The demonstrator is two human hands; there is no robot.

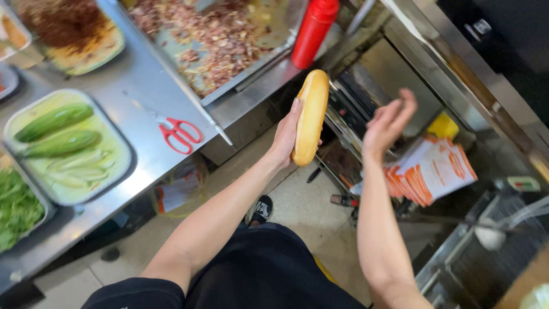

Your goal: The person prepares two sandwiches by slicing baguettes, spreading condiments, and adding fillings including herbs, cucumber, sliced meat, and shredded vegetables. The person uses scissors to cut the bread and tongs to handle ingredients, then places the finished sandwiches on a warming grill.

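Open air lay between the left hand point(286, 134), which gripped a long bread roll point(311, 116), and the raised, empty right hand point(389, 121); nothing stood in that gap. Just beyond the roll's top end a red squeeze bottle point(313, 30) stood on the bench point(137, 80) edge, blocking a straight reach forward. Left of it a tray of chopped meat point(217, 40) filled the bench, with red-handled scissors point(180, 134) on the bare steel strip nearer the cucumber tray point(123, 154). Below the right hand, a stack of orange-printed papers point(432, 171) crowded the shelf.
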